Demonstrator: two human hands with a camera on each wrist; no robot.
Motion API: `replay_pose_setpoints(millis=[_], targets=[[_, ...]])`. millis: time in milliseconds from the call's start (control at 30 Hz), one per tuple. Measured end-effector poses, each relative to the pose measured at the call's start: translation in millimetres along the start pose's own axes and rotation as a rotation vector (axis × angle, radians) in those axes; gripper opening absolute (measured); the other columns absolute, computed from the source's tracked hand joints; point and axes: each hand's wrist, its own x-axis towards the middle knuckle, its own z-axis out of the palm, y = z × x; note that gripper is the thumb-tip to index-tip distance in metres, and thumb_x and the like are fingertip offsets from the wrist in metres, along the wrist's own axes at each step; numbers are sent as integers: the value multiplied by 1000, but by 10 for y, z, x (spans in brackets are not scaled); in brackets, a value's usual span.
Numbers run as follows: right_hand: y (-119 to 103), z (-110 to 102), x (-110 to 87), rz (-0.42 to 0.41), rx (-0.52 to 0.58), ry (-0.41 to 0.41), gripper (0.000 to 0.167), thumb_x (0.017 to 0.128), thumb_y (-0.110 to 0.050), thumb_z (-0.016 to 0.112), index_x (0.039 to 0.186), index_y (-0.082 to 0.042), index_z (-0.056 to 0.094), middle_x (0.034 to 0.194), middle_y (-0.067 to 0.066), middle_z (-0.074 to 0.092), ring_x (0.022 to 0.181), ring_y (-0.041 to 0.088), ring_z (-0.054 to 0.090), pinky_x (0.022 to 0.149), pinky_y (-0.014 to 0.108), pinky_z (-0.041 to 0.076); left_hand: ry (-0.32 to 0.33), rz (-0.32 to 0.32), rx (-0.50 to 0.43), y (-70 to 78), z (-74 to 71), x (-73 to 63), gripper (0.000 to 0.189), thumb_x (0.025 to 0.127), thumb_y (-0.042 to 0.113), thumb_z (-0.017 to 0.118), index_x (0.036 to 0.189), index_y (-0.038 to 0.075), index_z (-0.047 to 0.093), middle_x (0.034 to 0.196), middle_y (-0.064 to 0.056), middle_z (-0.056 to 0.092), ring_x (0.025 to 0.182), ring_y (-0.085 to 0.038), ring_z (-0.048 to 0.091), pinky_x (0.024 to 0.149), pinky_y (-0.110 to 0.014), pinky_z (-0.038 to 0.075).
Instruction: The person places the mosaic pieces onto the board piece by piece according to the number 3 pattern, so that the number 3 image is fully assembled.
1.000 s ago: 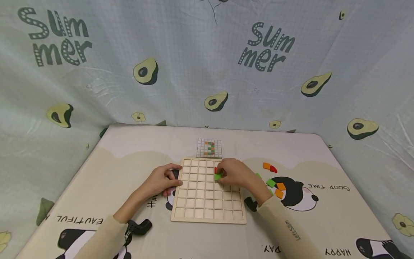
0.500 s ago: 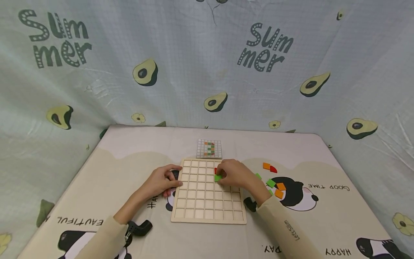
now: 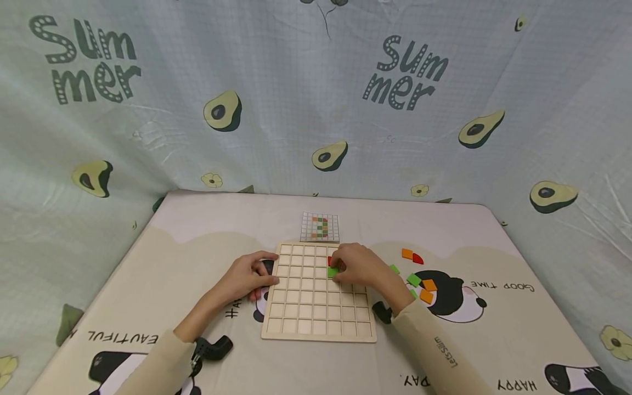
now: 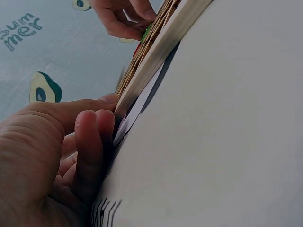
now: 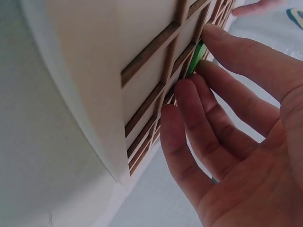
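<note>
A wooden grid board (image 3: 306, 297) lies flat on the table. My left hand (image 3: 245, 274) rests its thumb and index fingertips on the board's left edge; in the left wrist view the left hand (image 4: 47, 151) has other fingers bent beside that edge. Over the board's upper right squares, my right hand (image 3: 359, 264) pinches a green square tile (image 3: 333, 271) at a cell. The right wrist view has this green tile (image 5: 196, 57) between thumb and index finger, tilted edge-on. A red tile (image 3: 329, 260) sits just beyond it, partly hidden by the fingers.
A pattern card (image 3: 320, 226) with a coloured grid lies behind the board. Right of the board are loose orange tiles (image 3: 427, 296), green tiles (image 3: 413, 279) and a red quarter-round tile (image 3: 417, 258). A printed cloth (image 3: 197, 285) covers the table.
</note>
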Motion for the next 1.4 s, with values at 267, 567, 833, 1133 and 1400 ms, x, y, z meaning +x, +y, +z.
replay_pose_setpoints(millis=[267, 567, 833, 1133, 1400], targets=[[0, -7, -13, -11, 3, 2, 16, 86, -19, 84, 100, -13, 78, 94, -3, 68, 83, 9, 60, 79, 32, 55, 3, 7, 10, 2, 5, -2, 59, 88, 15, 83, 142, 6, 59, 70, -2, 65, 44, -14, 57, 41, -32, 52], [3, -51, -64, -12, 23, 10, 18, 87, -23, 84, 102, -15, 79, 97, -4, 70, 84, 11, 63, 80, 32, 55, 0, 10, 7, 0, 1, -5, 59, 89, 16, 82, 142, 6, 59, 70, -2, 65, 43, -14, 57, 41, -33, 53], [75, -192, -191, 2, 23, 89, 17, 90, -25, 81, 103, -15, 79, 96, -4, 71, 84, 10, 64, 77, 28, 55, 1, 11, 5, 2, -2, -8, 59, 89, 16, 82, 142, 6, 59, 70, -2, 65, 43, -14, 57, 41, -33, 53], [237, -330, -408, -31, 48, 174, 20, 90, -20, 81, 105, -8, 76, 101, 2, 72, 86, 15, 68, 74, 29, 58, -1, 15, 9, -11, 9, -11, 58, 89, 16, 82, 142, 6, 59, 70, -2, 65, 43, -14, 57, 41, -34, 53], [412, -430, -562, 1, 69, 212, 20, 91, -19, 80, 108, -8, 76, 103, 6, 73, 85, 13, 65, 73, 31, 56, -2, 11, 9, -2, 9, -10, 59, 89, 16, 82, 141, 6, 59, 70, -2, 65, 43, -14, 57, 41, -33, 52]])
